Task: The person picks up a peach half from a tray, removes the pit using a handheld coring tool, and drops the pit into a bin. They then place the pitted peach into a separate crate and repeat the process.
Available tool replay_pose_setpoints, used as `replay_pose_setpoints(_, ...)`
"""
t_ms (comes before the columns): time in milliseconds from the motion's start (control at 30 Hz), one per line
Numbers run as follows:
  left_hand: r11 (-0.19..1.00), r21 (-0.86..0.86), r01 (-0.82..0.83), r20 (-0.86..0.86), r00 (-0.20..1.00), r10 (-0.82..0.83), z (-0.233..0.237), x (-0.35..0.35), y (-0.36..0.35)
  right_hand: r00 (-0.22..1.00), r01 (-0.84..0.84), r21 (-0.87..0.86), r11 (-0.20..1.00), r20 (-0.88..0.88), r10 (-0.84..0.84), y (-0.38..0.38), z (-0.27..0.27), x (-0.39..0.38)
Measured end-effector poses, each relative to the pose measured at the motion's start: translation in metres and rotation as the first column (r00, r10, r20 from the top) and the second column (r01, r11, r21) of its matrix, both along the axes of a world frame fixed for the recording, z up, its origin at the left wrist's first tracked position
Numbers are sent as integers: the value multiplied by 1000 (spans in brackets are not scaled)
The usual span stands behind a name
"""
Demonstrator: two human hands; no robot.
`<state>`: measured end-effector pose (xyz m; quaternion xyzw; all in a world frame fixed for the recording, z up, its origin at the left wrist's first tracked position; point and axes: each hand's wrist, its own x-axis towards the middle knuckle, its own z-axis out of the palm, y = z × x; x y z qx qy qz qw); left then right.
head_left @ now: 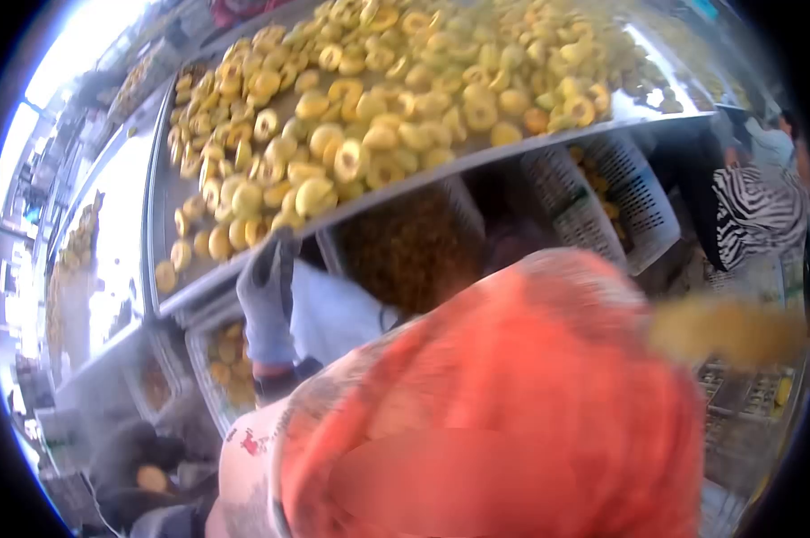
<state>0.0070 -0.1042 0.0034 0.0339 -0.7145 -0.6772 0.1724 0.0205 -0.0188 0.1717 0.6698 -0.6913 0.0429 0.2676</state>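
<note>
My left hand (268,291), in a grey glove with darker fingers, is at the front rim of a metal table (441,172). Its fingers look curled together, and whatever they may hold is hidden. Just beyond the rim lie many yellow-green fruit pieces (315,195), some with a round hollow in the middle. Beside the glove hangs a white sheet-like thing (333,309). My right hand is out of sight. At the right, a blurred yellow-brown shape (727,332) is too smeared to identify.
Below the table stand a bin of brownish bits (409,247), a white slotted crate (642,202) and a container of yellow pieces (230,363). An orange-red garment (512,386) fills the lower middle. Another person in zebra-striped clothing (759,215) is at the right.
</note>
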Motion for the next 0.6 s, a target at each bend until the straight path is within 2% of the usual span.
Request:
replay_pose_setpoints(33, 988, -153, -8, 6, 1000, 9, 0, 8, -9, 1000, -7, 5, 1000, 12, 7, 3, -2, 2)
replay_pose_setpoints(133, 997, -50, -59, 158, 985, 67, 11, 23, -20, 1000, 4, 59, 998, 20, -5, 19, -1, 5)
replay_pose_setpoints(200, 981, -146, -131, 123, 981, 149, 8, 33, -36, 1000, 6, 98, 995, 12, -7, 32, 0, 7)
replay_pose_setpoints(300, 938, -263, -227, 76, 964, 255, 17, 40, -39, 995, 89, 175, 980, 35, -97, 64, -2, -5)
replay_pose_setpoints(333, 924, -281, -260, 58, 956, 286, 17, 39, -41, 984, 154, 215, 964, 52, -169, 81, -10, -11)
replay_pose_setpoints(400, 936, -253, -244, 165, 943, 291, 5, 10, -78, 927, 324, 286, 902, 93, -362, 119, -33, -24)
replay_pose_setpoints(433, 957, -147, -251, 132, 954, 270, -13, -4, -101, 875, 414, 313, 855, 120, -468, 140, -51, -30)
replay_pose_setpoints(467, 874, -366, -321, -9, 940, 342, -27, -22, -113, 801, 490, 338, 803, 187, -568, 166, -74, -35)
replay_pose_setpoints(500, 722, -563, -402, -154, 909, 387, -33, -38, -123, 740, 538, 304, 786, 276, -613, 187, -102, -37)
replay_pose_setpoints(533, 628, -667, -401, -205, 909, 363, -28, -55, -125, 538, 588, 455, 669, 398, -743, 199, -117, -36)
replay_pose_setpoints(567, 505, -767, -395, -243, 908, 341, -24, -72, -121, 492, 566, 446, 693, 492, -718, 211, -140, -35)
replay_pose_setpoints(600, 401, -799, -448, -352, 889, 292, -30, -91, -121, 458, 552, 389, 738, 598, -658, 211, -150, -29)
